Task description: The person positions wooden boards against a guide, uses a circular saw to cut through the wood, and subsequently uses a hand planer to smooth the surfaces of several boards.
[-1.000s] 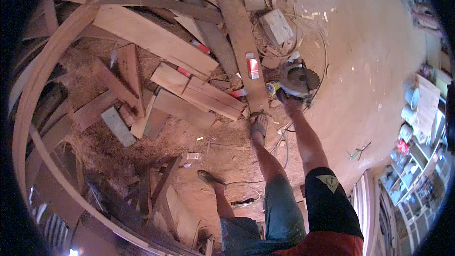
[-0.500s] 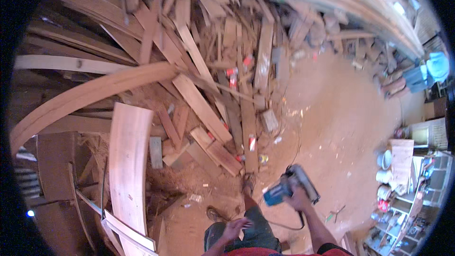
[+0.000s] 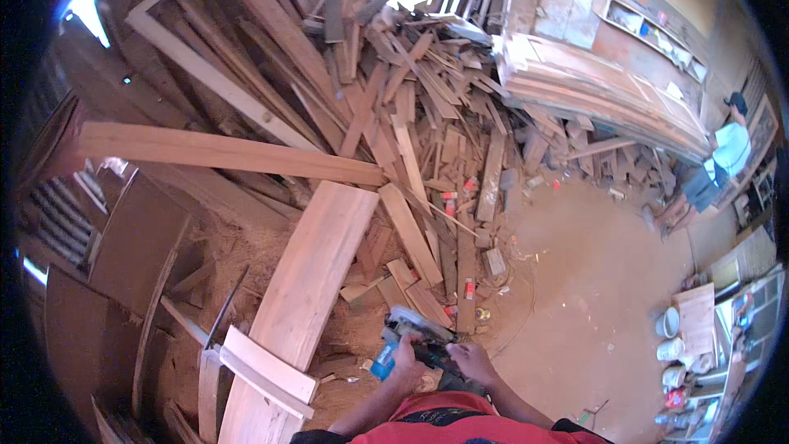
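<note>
In front of my body I hold a circular saw (image 3: 421,326) with a blue motor housing and a grey guard. My left hand (image 3: 407,364) is wrapped round the saw near the blue housing. At the saw's right end, the closed fingers of my right hand (image 3: 470,361) are on its edge; exactly which part they grip is hard to see. To the left of the saw lies a long wide plank (image 3: 308,271), slanting away from me. A shorter pale board (image 3: 267,372) lies across its near end. The saw is apart from the plank.
A long beam (image 3: 230,152) runs leftward from the plank's far end. Heaped offcuts (image 3: 411,99) fill the far middle. Stacked panels (image 3: 604,86) stand at far right, near another person (image 3: 723,156). Buckets (image 3: 667,322) and a cluttered shelf line the right side of the dusty floor (image 3: 575,279).
The saw has moved left, toward the plank, and turned. My left hand, empty before, now grips it too. My view has shifted left and up.
</note>
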Demonstrator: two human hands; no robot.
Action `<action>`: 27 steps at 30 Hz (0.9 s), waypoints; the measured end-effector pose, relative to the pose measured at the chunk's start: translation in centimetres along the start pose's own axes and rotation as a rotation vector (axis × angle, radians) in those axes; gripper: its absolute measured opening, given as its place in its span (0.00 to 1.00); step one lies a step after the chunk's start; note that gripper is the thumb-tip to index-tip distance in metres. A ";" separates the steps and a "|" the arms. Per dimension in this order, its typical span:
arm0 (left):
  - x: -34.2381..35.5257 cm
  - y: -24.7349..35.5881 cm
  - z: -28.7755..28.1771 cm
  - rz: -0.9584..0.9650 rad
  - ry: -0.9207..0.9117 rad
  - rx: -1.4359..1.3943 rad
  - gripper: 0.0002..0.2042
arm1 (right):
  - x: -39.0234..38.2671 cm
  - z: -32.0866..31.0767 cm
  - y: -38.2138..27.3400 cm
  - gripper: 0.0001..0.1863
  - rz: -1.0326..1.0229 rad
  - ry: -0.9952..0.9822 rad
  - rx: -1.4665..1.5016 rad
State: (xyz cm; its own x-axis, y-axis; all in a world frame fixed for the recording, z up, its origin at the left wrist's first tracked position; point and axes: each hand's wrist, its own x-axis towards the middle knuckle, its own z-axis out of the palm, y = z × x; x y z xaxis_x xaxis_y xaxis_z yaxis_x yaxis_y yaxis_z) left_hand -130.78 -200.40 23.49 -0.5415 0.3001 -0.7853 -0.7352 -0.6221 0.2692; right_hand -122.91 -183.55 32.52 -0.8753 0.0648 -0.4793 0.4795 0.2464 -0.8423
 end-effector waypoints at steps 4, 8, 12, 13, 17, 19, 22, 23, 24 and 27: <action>-4.2 3.0 -5.8 0.072 0.065 -0.074 0.05 | -1.5 4.6 -0.8 0.33 0.367 -0.103 0.589; -8.0 3.6 -9.6 -0.040 0.077 -0.163 0.07 | 0.1 8.4 -0.3 0.30 0.470 -0.335 0.890; -8.4 2.3 -12.0 0.026 -0.057 -0.261 0.06 | 1.3 10.5 -0.7 0.27 0.382 -0.872 1.501; -8.9 2.5 -11.1 -0.004 -0.119 -0.286 0.05 | 1.2 10.4 -0.9 0.27 0.410 -0.866 1.494; -10.9 3.6 -9.2 0.033 -0.153 -0.376 0.03 | -0.2 10.6 -1.7 0.31 0.432 -0.572 1.177; -10.4 3.4 -9.0 0.112 -0.148 -0.393 0.03 | -0.9 9.0 -1.4 0.34 0.495 -0.628 1.496; -10.0 3.0 -7.1 0.199 -0.176 -0.415 0.03 | -0.2 7.2 0.0 0.34 0.444 -0.663 1.710; -10.0 2.9 -6.2 0.222 -0.205 -0.425 0.04 | 0.0 6.6 0.6 0.33 0.409 -0.683 1.759; -10.2 2.7 -5.8 0.243 -0.183 -0.367 0.03 | 0.0 6.5 0.3 0.29 0.442 -0.645 1.708; -11.1 1.7 -3.3 0.165 -0.170 -0.368 0.03 | 1.3 4.6 1.6 0.26 0.467 -0.842 1.823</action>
State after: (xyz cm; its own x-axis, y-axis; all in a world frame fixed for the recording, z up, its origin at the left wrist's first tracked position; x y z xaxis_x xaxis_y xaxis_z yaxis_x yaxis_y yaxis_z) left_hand -124.70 -207.19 30.80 -0.7217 0.2708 -0.6370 -0.4554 -0.8788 0.1424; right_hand -122.98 -187.57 29.47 -0.7116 -0.6710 -0.2081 0.5724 -0.7256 0.3820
